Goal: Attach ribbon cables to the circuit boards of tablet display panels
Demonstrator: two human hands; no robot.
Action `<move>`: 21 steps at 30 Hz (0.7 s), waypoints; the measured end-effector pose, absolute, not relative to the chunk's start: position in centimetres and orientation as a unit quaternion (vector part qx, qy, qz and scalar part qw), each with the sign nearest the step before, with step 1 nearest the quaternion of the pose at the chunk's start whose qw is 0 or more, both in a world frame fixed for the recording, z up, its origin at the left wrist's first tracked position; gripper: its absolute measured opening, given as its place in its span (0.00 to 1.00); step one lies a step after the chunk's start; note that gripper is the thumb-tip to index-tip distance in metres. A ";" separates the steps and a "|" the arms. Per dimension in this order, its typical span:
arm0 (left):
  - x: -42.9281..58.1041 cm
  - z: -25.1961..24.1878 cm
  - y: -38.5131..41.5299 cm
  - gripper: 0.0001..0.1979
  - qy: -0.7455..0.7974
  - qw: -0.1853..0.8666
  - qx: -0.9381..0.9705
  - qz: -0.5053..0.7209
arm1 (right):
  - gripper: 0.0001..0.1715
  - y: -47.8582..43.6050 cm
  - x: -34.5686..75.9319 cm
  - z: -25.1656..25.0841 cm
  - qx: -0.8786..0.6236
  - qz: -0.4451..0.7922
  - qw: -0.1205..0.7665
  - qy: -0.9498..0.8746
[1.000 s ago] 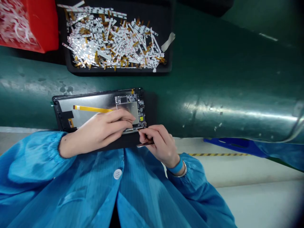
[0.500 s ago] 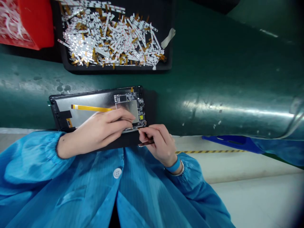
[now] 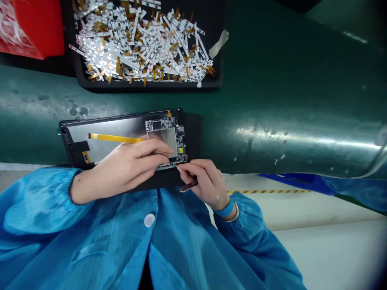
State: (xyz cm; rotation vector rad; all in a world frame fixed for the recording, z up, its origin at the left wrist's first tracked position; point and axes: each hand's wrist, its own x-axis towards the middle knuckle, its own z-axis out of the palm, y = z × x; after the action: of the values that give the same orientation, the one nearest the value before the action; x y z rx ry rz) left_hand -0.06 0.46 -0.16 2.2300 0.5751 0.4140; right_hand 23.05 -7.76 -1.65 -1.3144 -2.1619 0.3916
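An opened tablet (image 3: pixel 102 125) lies tilted on a black pad (image 3: pixel 193 133), with its circuit board (image 3: pixel 180 137) exposed at the right end. Across its near side rests my left hand (image 3: pixel 130 165), fingers bent and tips drawn together at the board's lower edge; whatever is under them is hidden. A yellow flex cable (image 3: pixel 115 138) sticks out leftward from behind that hand. My right hand (image 3: pixel 207 181) is closed at the tablet's near right corner, thumb and forefinger pinching by a tiny orange piece. Out of its curled fingers pokes a thin metal tool, apparently tweezers (image 3: pixel 188 186).
Beyond the tablet stands a black tray (image 3: pixel 145 86) heaped with white and amber flex strips (image 3: pixel 151 48). A red bin (image 3: pixel 39 28) holding white strips is at the far left. Green matting (image 3: pixel 287 100) covers the bench; a blue object (image 3: pixel 299 183) lies past its near edge.
The tool in my right hand has swung slightly, its end now lower and further right. My left hand stays nearly in place. The view has shifted a little.
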 end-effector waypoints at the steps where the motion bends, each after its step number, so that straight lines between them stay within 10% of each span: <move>1: -0.1 -0.2 0.5 0.12 0.227 0.390 0.877 0.162 | 0.11 -7.8 23.0 -1.6 -0.491 0.153 0.287 -0.808; 21: 0.0 0.0 0.7 0.13 0.232 0.389 0.879 0.150 | 0.05 -6.2 22.9 -0.4 -0.515 0.211 0.255 -0.791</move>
State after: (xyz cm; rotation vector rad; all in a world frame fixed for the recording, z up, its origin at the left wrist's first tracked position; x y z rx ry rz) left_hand 0.03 0.66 -0.04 2.2337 0.5902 0.3816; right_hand 22.90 -6.25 -0.43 -1.3995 -2.1466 0.5716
